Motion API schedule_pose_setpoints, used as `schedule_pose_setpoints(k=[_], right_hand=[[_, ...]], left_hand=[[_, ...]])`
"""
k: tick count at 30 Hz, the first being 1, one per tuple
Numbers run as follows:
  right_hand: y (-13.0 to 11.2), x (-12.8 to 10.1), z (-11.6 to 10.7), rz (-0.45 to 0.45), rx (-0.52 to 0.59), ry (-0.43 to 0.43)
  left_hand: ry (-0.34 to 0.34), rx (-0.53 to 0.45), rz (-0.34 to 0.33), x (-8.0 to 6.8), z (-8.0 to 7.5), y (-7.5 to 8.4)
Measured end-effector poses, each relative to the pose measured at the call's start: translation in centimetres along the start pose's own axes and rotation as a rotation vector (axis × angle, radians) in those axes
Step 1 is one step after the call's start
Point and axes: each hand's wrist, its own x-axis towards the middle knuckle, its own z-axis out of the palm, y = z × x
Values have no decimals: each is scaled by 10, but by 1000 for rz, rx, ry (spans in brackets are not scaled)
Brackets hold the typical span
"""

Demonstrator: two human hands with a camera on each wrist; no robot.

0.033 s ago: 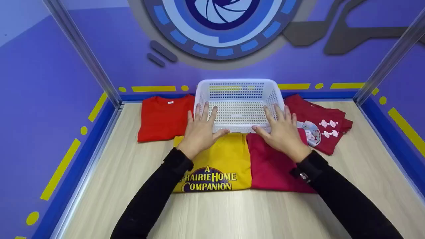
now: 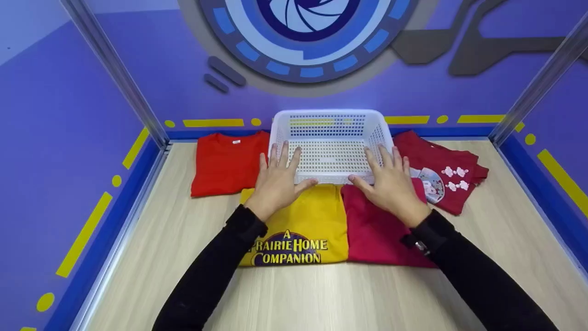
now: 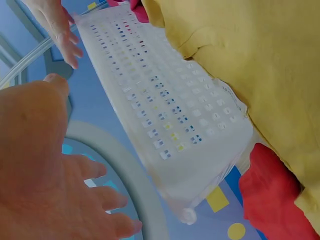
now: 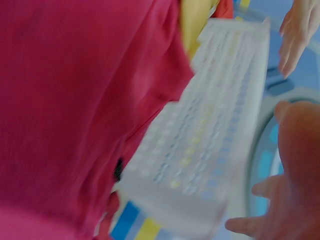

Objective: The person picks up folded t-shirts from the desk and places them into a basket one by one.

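Both hands are held out, fingers spread, over the near side of a white perforated plastic basket. My left hand overlaps the basket's front left corner and the top of a folded yellow T-shirt with printed lettering. My right hand overlaps the front right corner and a folded crimson garment. Neither hand grips anything. In the left wrist view the left hand appears apart from the basket's side. Likewise the right hand shows a gap to the basket in the right wrist view.
A folded orange-red T-shirt lies left of the basket. To its right is a dark red shirt with white and pink decorations. The wooden table is bounded by blue-purple panels with metal corner posts.
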Motion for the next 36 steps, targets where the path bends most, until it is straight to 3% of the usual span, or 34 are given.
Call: schedule_pose_setpoints(k=[4, 7, 11, 13, 19, 22, 27, 36], right_hand=[[-16, -5, -1, -127, 40, 103], [-30, -8, 2, -231, 59, 153], [-40, -5, 14, -259, 62, 78], [-43, -2, 21, -258, 64, 20], [-54, 8, 41, -269, 40, -100], [-59, 9, 49, -249, 3, -160], [-62, 9, 61, -191, -69, -206], [-68, 5, 75, -212, -91, -203]], left_hand=[[21, -59, 42, -5, -5, -2], [137, -109, 123, -10, -7, -6], [333, -151, 177, -17, -2, -18], [356, -172, 139, -20, 3, -28], [244, -114, -62, -32, 21, -67], [158, -69, -117, -39, 28, -79], [65, -54, -136, -43, 35, -88], [23, -87, -145, -52, 45, -98]])
